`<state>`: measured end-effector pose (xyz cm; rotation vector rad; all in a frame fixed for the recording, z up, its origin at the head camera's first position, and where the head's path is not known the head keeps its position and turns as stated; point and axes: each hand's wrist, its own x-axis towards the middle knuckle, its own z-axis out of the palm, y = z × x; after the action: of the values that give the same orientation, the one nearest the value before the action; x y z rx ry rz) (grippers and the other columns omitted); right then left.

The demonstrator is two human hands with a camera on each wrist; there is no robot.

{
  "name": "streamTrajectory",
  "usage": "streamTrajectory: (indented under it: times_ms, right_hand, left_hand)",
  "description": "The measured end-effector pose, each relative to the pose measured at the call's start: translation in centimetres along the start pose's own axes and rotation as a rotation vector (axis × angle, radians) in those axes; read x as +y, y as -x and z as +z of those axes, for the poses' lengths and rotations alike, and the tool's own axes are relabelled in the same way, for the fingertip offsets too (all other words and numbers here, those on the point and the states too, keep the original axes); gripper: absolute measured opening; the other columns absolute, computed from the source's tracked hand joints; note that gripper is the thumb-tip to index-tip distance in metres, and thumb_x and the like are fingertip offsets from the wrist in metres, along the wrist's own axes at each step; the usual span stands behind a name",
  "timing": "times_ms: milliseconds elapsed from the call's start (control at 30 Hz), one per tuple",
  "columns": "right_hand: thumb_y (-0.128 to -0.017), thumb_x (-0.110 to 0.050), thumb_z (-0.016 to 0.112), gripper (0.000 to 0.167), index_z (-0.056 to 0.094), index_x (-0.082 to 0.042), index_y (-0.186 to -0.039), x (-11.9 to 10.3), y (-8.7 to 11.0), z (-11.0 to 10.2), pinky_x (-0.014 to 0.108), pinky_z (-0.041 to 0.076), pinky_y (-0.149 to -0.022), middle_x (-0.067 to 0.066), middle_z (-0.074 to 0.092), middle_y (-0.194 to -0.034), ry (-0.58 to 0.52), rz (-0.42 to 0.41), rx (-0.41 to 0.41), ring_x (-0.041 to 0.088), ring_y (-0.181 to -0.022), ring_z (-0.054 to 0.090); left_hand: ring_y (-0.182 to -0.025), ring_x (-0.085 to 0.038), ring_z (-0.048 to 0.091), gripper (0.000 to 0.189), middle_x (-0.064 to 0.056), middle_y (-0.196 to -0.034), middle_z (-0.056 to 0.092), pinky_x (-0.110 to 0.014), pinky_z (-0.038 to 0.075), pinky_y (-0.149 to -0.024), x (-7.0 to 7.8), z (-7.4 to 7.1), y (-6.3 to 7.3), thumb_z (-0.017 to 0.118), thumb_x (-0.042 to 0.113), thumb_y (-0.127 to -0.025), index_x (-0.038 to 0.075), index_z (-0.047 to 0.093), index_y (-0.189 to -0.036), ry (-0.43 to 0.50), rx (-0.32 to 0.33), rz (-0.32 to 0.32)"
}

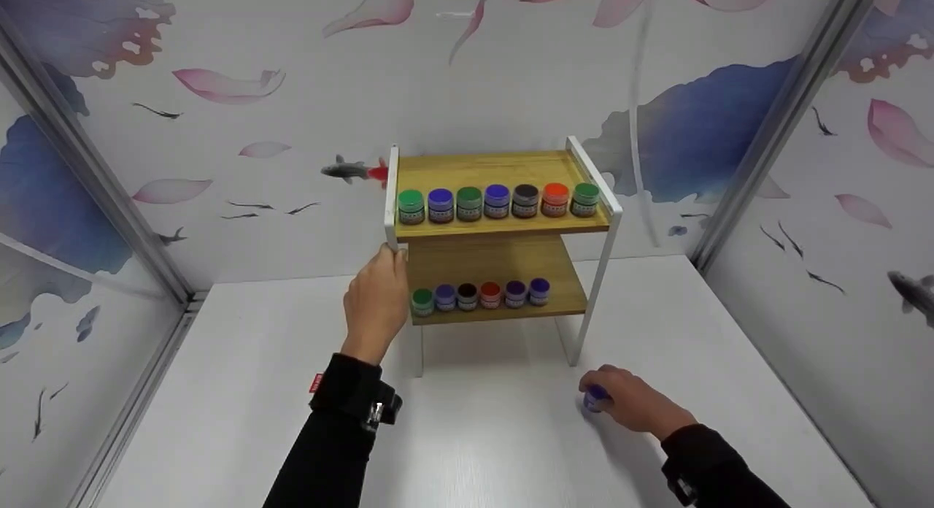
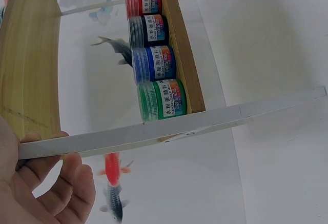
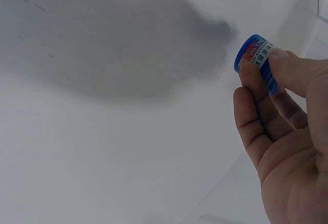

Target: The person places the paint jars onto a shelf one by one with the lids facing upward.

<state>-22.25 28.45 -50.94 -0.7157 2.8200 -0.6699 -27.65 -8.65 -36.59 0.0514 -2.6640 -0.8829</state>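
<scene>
My left hand [image 1: 378, 300] grips the white metal frame [image 2: 113, 138] at the left side of a two-tier rack, just under its upper shelf [image 1: 481, 168]. Low over the white table, right of the rack's front leg, my right hand [image 1: 635, 402] pinches a blue paint jar [image 3: 256, 55] between thumb and fingers. The right wrist view shows the jar tilted, its printed label partly covered by the fingers. Along the front of the upper shelf stands a row of paint jars [image 1: 497, 201] with green, blue, black and red lids.
A second row of several paint jars [image 1: 490, 295] stands on the lower shelf [image 1: 496, 256]. The rack is on a white table [image 1: 474, 435], close to the back wall [image 1: 467, 92] printed with petals and fish. Printed side walls [image 1: 861, 223] with metal posts flank the table.
</scene>
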Motion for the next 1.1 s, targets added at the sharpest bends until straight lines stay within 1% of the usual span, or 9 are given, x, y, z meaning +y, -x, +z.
streamTrajectory:
  times_ms: [100, 233, 500, 667, 833, 1000, 1100]
  right_hand:
    - [-0.089, 0.004, 0.063, 0.028, 0.061, -0.003, -0.116, -0.4, -0.2, -0.3, 0.049, 0.052, -0.087, 0.012, 0.064, -0.111, 0.017, -0.013, 0.016, 0.031, -0.104, 0.062]
    - [-0.088, 0.005, 0.064, 0.031, 0.059, 0.000, -0.119, -0.9, -0.5, -0.8, 0.050, 0.051, -0.090, 0.014, 0.063, -0.114, 0.037, 0.005, 0.013, 0.034, -0.106, 0.062]
    - [-0.087, 0.008, 0.064, 0.033, 0.062, -0.001, -0.118, -1.6, -1.5, -2.3, 0.048, 0.053, -0.090, 0.013, 0.065, -0.112, 0.058, 0.015, 0.009, 0.030, -0.104, 0.064]
    - [-0.086, 0.011, 0.064, 0.032, 0.063, -0.001, -0.116, -2.3, -2.1, -3.6, 0.046, 0.054, -0.088, 0.012, 0.066, -0.109, 0.091, -0.015, 0.033, 0.030, -0.102, 0.065]
    - [-0.086, 0.010, 0.065, 0.033, 0.063, -0.001, -0.116, -3.1, -2.8, -5.1, 0.046, 0.055, -0.087, 0.013, 0.067, -0.108, 0.129, -0.026, 0.045, 0.028, -0.100, 0.066]
    - [-0.085, 0.011, 0.065, 0.034, 0.063, 0.000, -0.117, -4.0, -3.5, -6.8, 0.044, 0.056, -0.085, 0.015, 0.067, -0.107, 0.140, -0.033, 0.062, 0.028, -0.099, 0.067]
    - [-0.085, 0.010, 0.065, 0.036, 0.062, -0.002, -0.119, -4.5, -4.1, -7.8, 0.045, 0.056, -0.086, 0.016, 0.067, -0.110, 0.125, -0.036, 0.074, 0.028, -0.100, 0.067]
  left_hand:
    - [-0.065, -0.018, 0.049, 0.041, -0.004, -0.074, 0.052, -0.029, 0.034, -0.054, 0.0, 0.0, 0.0, 0.030, 0.037, -0.107, 0.008, 0.055, -0.095, -0.001, 0.003, 0.001]
    - [-0.065, -0.018, 0.050, 0.041, -0.004, -0.074, 0.053, -0.029, 0.034, -0.054, -0.1, 0.0, 0.0, 0.030, 0.037, -0.107, 0.008, 0.055, -0.096, -0.001, 0.006, 0.004]
    - [-0.067, -0.019, 0.050, 0.040, -0.004, -0.075, 0.052, -0.030, 0.035, -0.055, -0.1, 0.0, 0.0, 0.030, 0.037, -0.107, 0.008, 0.055, -0.097, -0.004, 0.003, 0.003]
    - [-0.068, -0.019, 0.050, 0.040, -0.004, -0.076, 0.053, -0.030, 0.035, -0.056, 0.0, 0.0, 0.0, 0.030, 0.037, -0.107, 0.008, 0.056, -0.100, 0.000, -0.001, -0.002]
    - [-0.068, -0.020, 0.051, 0.040, -0.004, -0.076, 0.052, -0.031, 0.035, -0.057, -0.1, 0.0, 0.0, 0.030, 0.038, -0.107, 0.008, 0.056, -0.099, 0.000, -0.002, -0.007]
    - [-0.065, -0.019, 0.049, 0.040, -0.003, -0.073, 0.050, -0.030, 0.034, -0.054, -0.1, 0.0, -0.1, 0.030, 0.038, -0.107, 0.009, 0.054, -0.094, -0.007, 0.002, 0.000]
    - [-0.063, -0.019, 0.048, 0.041, -0.003, -0.072, 0.048, -0.030, 0.034, -0.053, -0.1, 0.1, -0.1, 0.029, 0.038, -0.107, 0.009, 0.053, -0.091, -0.006, 0.001, -0.005]
